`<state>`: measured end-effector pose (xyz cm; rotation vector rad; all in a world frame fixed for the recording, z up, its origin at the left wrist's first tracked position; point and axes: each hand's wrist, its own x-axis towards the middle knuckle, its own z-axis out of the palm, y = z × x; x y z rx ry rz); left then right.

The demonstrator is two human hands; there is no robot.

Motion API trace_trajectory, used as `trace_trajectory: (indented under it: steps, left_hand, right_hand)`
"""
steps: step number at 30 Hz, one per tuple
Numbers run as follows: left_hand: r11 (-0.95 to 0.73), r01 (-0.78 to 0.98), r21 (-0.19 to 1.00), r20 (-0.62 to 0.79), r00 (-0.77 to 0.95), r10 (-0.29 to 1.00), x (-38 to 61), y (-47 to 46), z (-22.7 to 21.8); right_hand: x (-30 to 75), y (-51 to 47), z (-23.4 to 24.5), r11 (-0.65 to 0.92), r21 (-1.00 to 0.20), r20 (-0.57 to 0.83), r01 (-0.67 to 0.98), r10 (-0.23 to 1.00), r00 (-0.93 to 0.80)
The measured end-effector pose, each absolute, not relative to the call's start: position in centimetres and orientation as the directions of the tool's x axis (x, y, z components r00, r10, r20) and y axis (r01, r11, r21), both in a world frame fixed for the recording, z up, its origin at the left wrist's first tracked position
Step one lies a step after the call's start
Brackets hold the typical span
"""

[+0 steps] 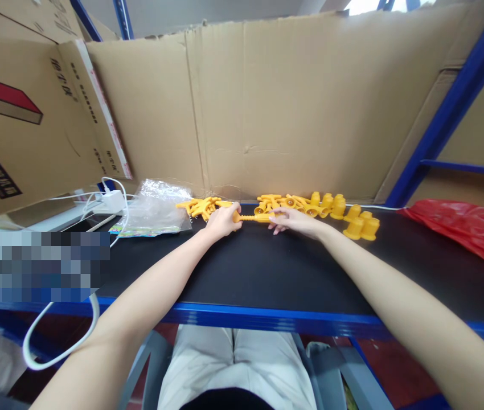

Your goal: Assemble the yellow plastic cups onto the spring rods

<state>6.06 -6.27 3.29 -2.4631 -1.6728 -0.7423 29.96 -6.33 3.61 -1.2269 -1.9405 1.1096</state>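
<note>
A yellow plastic part with a ridged rod point(248, 218) lies level between my two hands, just above or on the black table top. My left hand point(224, 221) is closed around its left end. At its wider right end, the thumb and fingers of my right hand point(295, 221) pinch it, with the other fingers loosely bent. Just behind my left hand is a pile of yellow branched plastic pieces point(201, 208). Behind my right hand lie several yellow pieces with round hollow ends point(291, 201). My fingers hide both ends of the held part.
Yellow flanged cups point(354, 228) stand to the right, near a red plastic bag point(459, 228). At left lie a clear plastic bag point(156, 208), a white plug point(114, 201) and cables. A cardboard wall point(302, 114) closes the back; a blue rail point(276, 318) edges the front.
</note>
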Motion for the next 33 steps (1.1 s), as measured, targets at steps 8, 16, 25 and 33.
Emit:
trace_trajectory:
  steps: [8, 16, 25, 33]
  left_hand:
    - [-0.417, 0.888, 0.193, 0.437, 0.303, 0.847, 5.86, -5.96, 3.09]
    - [-0.417, 0.885, 0.208, 0.431, 0.300, 0.851, 5.83, -6.05, 3.16]
    - [-0.456, 0.866, 0.205, 0.460, 0.326, 0.826, 5.51, -5.73, 2.87]
    - [-0.481, 0.851, 0.210, 0.481, 0.338, 0.809, 5.43, -5.46, 2.66]
  right_hand:
    - [30.13, -6.44, 3.64, 0.200, -0.903, 0.032, 0.380, 0.914, -0.405]
    - [30.14, -6.65, 3.74, 0.217, -0.897, 0.031, 0.385, 0.900, -0.434]
    - [30.31, -6.54, 3.47, 0.211, -0.929, 0.048, 0.302, 0.881, -0.470]
    - [30.10, -6.36, 3.55, 0.212, -0.916, 0.038, 0.341, 0.891, -0.453]
